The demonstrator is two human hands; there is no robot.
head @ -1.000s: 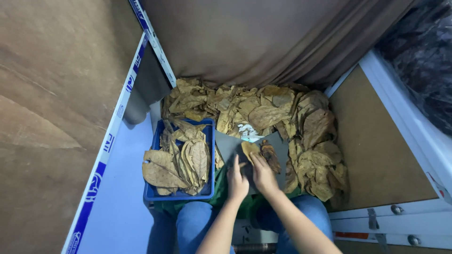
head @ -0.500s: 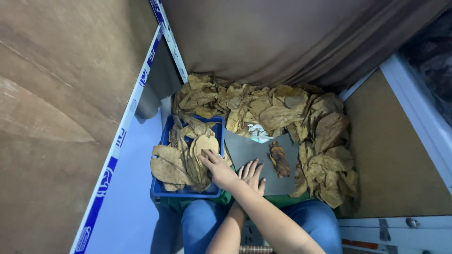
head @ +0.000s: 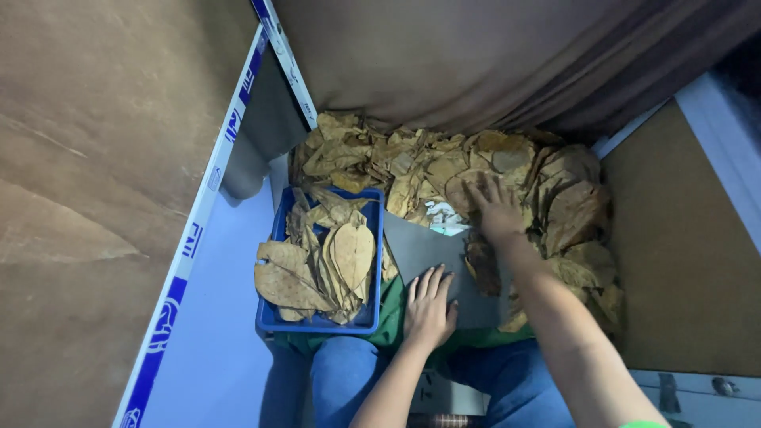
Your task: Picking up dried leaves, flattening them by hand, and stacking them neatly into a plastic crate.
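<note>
A big heap of dry tan leaves (head: 412, 162) lies against a brown curtain at the back. My right hand (head: 495, 208) reaches forward and rests with spread fingers on leaves at the heap's middle right. My left hand (head: 429, 305) lies flat, fingers apart and holding nothing, on a grey board (head: 432, 254) over my lap. A blue plastic crate (head: 273, 321) to the left of it holds flat stacked leaves (head: 329, 257). One darker leaf (head: 481, 268) lies on the board near my right forearm.
A brown panel with a white and blue edge strip (head: 190, 246) walls the left side. A tan board (head: 682, 261) and a white frame close the right. A green cloth (head: 388, 305) lies under the grey board. A scrap of white paper (head: 444, 215) sits at the heap's front.
My right hand has moved from the board near my lap forward onto the leaf heap. My left hand has drawn back from the crate's edge and settled flat on the grey board.
</note>
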